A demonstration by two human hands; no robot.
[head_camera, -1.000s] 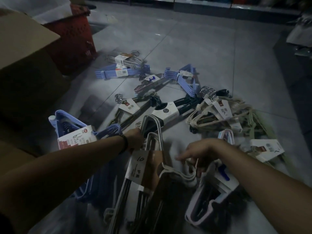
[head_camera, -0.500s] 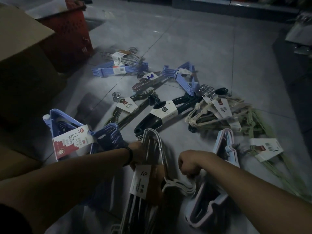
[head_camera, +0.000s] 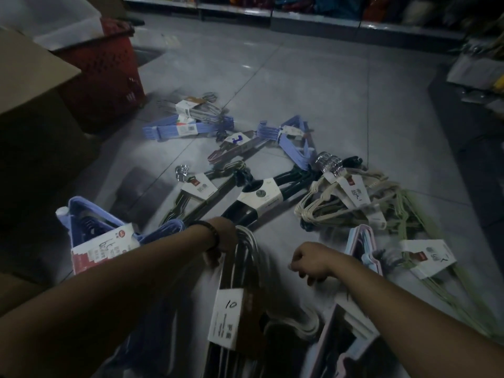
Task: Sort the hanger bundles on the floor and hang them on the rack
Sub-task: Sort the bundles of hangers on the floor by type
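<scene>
Several hanger bundles lie scattered on the grey tiled floor. My left hand [head_camera: 223, 237] grips the hooks of a white hanger bundle [head_camera: 245, 296] that hangs down with a paper label marked "10" [head_camera: 227, 317]. My right hand [head_camera: 309, 261] is curled into a loose fist just right of that bundle, above a pale pink bundle [head_camera: 343, 347]; whether it holds anything is hidden. A blue bundle with a red-and-white label [head_camera: 101, 241] rests under my left forearm. Ahead lie a black bundle [head_camera: 261, 197], a cream bundle [head_camera: 341, 203] and a green bundle [head_camera: 425, 257].
A cardboard box [head_camera: 35, 110] and a red plastic basket [head_camera: 106, 77] stand at the left. More blue bundles [head_camera: 185, 128] lie further out. Store shelving [head_camera: 313, 20] runs along the back, and goods pile up at the far right [head_camera: 480, 72].
My left hand has lifted the white bundle higher and nearer. My right hand went from open fingers over the white hangers to a fist drawn back to the right.
</scene>
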